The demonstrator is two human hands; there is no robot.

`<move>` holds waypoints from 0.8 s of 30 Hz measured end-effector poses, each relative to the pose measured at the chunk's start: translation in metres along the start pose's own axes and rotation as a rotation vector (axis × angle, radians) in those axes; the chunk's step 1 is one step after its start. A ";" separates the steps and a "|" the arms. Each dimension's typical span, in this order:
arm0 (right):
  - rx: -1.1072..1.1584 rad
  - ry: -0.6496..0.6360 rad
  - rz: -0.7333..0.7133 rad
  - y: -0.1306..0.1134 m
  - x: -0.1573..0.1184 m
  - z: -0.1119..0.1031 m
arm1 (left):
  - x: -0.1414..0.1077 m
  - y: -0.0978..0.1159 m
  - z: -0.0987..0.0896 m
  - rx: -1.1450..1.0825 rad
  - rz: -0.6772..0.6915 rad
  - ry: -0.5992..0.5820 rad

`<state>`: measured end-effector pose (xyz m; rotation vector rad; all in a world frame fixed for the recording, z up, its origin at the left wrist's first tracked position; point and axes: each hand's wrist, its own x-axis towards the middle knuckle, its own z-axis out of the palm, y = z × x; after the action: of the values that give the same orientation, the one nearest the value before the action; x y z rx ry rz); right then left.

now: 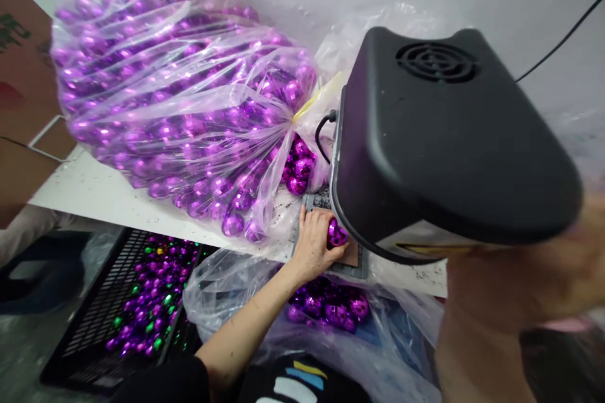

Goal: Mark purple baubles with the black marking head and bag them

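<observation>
My left hand (pixel 312 244) has its fingers closed around a shiny purple faceted ball (pixel 336 233). It holds the ball over a brown square pad (pixel 348 254) on the worktable, at the foot of a black machine (pixel 454 138) with a round vent on top. At the right edge is my right hand (pixel 579 258), blurred and partly behind the machine's housing; its fingers cannot be made out. Below my left forearm, an open clear plastic bag (pixel 222 283) in front of the table contains several purple balls (pixel 331 312).
A big tied clear bag (pixel 179 94) full of purple balls fills the table's left side. More loose balls (pixel 299 167) lie beside its neck. Lower left stands a black crate (pixel 85 334) with small purple and green balls. A cardboard box (pixel 23 75) is at far left.
</observation>
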<state>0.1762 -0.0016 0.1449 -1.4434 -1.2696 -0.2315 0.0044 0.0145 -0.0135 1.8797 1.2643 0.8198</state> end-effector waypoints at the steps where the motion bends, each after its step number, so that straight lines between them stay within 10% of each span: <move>1: 0.046 0.042 0.004 -0.002 0.012 0.006 | -0.002 -0.001 0.000 -0.001 0.027 0.016; 6: 0.215 0.012 -0.009 0.005 0.038 0.030 | -0.033 0.002 -0.016 -0.017 0.085 0.059; 13: 0.184 0.033 -0.007 0.008 0.036 0.030 | -0.103 0.016 -0.043 -0.223 -0.274 -0.070; 24: 0.274 0.037 0.019 -0.002 0.036 0.032 | -0.124 -0.026 -0.013 -0.271 -0.275 -0.137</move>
<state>0.1731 0.0433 0.1616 -1.2105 -1.2059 -0.0681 -0.0577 -0.0930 -0.0419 1.4823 1.2252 0.6665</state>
